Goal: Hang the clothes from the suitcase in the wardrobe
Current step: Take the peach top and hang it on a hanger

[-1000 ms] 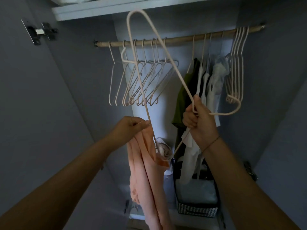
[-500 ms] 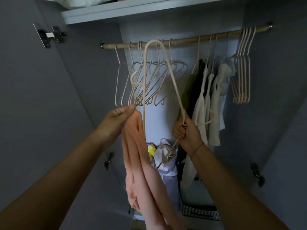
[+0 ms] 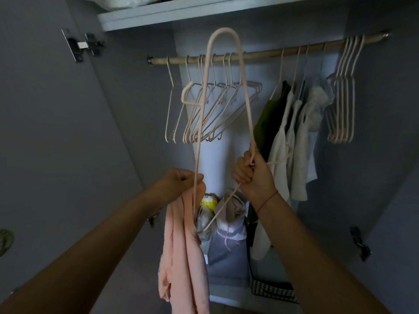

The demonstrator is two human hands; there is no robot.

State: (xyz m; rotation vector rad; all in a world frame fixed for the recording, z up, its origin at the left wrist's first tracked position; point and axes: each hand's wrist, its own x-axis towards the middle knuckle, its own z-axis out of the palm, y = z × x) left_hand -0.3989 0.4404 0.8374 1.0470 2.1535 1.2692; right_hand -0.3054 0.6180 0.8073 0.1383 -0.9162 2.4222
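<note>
My left hand (image 3: pixel 179 181) pinches the top of a peach garment (image 3: pixel 181 252) that hangs down in front of the open wardrobe. My right hand (image 3: pixel 250 171) grips a pale pink hanger (image 3: pixel 224 55) near its hook, with the hanger's long loop pointing up in front of the wooden rail (image 3: pixel 267 53). One end of the hanger reaches down into the garment beside my left hand. The suitcase is out of view.
Several empty pink hangers (image 3: pixel 204 109) hang at the rail's left and more empty hangers (image 3: pixel 342 105) at its right. A dark green top (image 3: pixel 269 118) and white clothes (image 3: pixel 297 141) hang between them. Bags (image 3: pixel 226 243) and a checked basket (image 3: pixel 272 291) sit on the wardrobe floor.
The hanger has swung up so its loop stands higher, in front of the rail. My right hand moved up and right with it; my left hand stays at the garment's top.
</note>
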